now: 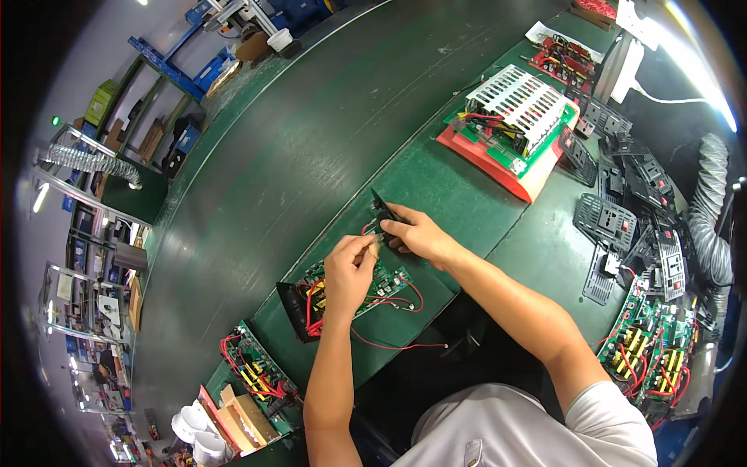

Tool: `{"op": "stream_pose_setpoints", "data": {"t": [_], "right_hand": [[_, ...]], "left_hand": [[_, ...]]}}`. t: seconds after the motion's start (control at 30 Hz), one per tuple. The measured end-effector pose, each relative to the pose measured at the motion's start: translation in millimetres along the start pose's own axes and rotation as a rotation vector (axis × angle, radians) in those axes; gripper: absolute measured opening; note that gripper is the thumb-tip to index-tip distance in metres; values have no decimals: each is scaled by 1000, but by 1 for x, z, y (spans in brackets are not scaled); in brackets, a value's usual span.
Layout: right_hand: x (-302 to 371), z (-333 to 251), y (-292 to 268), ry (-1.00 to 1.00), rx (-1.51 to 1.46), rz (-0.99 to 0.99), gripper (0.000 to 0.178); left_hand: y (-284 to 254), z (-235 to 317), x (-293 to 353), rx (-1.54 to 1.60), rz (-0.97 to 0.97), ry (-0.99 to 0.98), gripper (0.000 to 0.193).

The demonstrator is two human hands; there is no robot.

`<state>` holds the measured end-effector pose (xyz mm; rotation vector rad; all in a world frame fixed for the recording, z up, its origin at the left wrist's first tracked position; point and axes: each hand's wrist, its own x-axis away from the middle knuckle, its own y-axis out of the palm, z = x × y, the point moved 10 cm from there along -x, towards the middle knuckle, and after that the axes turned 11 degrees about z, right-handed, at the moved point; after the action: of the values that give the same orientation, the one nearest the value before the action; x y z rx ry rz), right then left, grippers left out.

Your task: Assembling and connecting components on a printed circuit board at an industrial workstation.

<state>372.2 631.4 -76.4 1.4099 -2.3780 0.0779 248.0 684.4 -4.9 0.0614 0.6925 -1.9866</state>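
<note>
Hands, qty 2: L hand (350,268), fingertips drawn together beside the held panel; whether gripping smth. small, can't tell. R hand (420,233), thumb & fingers gripping 1 blk end panel (380,205), tilted, just inside table's far edge.
PCB, wired (393,279), qty 1, below hands, btwn table's far & near edges; part hidden by L hand. 1 blk plate (291,305) at its L end, upright. 1 loose red wire (401,346) reaches past near edge.
PCB assy (257,364), qty 1, toward table's L end. Cardboard box (247,420), qty 1, beside it, cut by lower rim; contents unclear. White tubs, qty 2, adj.
White slotted cover (517,100), qty 1, over grn PCB (520,165) on red pad (486,173), R of hands.
Blk socket panels (605,220), heaped at table's R side; overlapping, exact qty can't be counted.
PCBs w/ yel. parts (646,350), approx. 2, near edge, R corner; partly hidden.
Red assy (564,61), far end; detail indistinct.
</note>
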Motion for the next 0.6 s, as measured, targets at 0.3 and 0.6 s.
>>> {"op": "stream_pose_setpoints", "data": {"t": [0.3, 0.6], "right_hand": [[0, 3, 5, 14, -76, -34, 60], [-2, -9, 2, -443, 379, 207, 61]], "left_hand": [[6, 17, -2, -228, 13, 221, 20], [8, 39, -1, -379, 41, 408, 15]]}}
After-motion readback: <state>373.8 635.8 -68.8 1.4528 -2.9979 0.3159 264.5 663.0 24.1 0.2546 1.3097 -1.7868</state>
